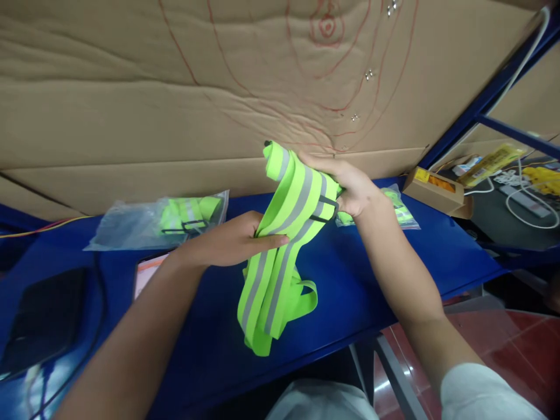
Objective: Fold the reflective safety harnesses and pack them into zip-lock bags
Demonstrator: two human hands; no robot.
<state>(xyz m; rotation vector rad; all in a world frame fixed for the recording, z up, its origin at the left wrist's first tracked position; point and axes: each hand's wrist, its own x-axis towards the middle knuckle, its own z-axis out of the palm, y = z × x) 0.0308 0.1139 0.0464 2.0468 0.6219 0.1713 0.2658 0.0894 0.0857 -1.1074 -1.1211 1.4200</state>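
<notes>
A neon-yellow reflective belt with grey stripes hangs in loose folds between my hands, above the blue table. My left hand is closed on its middle, the thumb lying across the front of the straps. Higher up, my right hand grips the upper folds from behind and the right; part of its fingers is hidden by the fabric. A black buckle sits on the belt beside my right palm. Below my left hand the lower straps dangle in loops near the tabletop.
A clear bag with a similar belt lies at the back left; another bagged belt is behind my right forearm. A phone-like screen and a black device lie left. A cardboard box stands right. Cardboard walls the back.
</notes>
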